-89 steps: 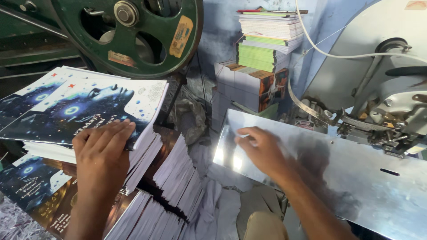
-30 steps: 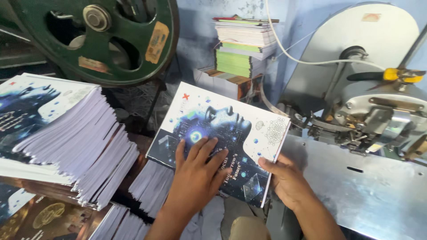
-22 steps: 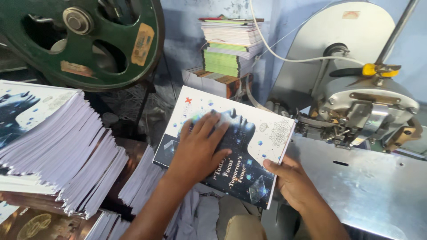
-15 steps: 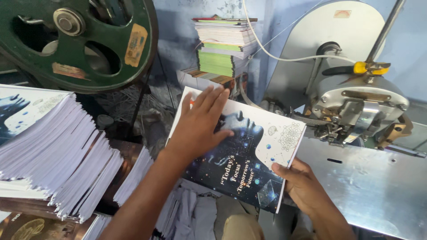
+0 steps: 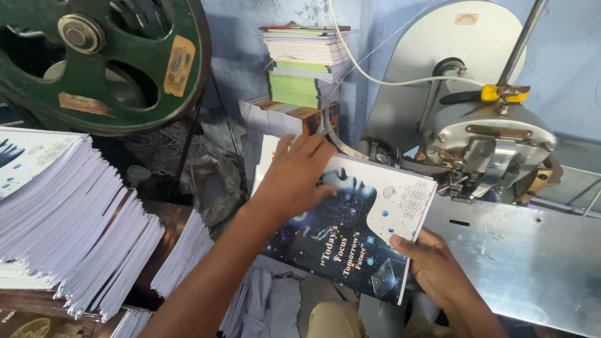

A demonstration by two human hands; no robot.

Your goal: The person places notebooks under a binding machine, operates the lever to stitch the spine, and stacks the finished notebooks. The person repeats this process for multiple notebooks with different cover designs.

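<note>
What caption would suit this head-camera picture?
Both hands, left hand and right hand, hold a dark glossy booklet beside a grey metal stitching machine.

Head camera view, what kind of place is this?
Probably a small print or bookbinding workshop: tall stacks of unbound booklets, a big green flywheel, and a metal stitching-type machine beside the booklet held in both hands.
</note>
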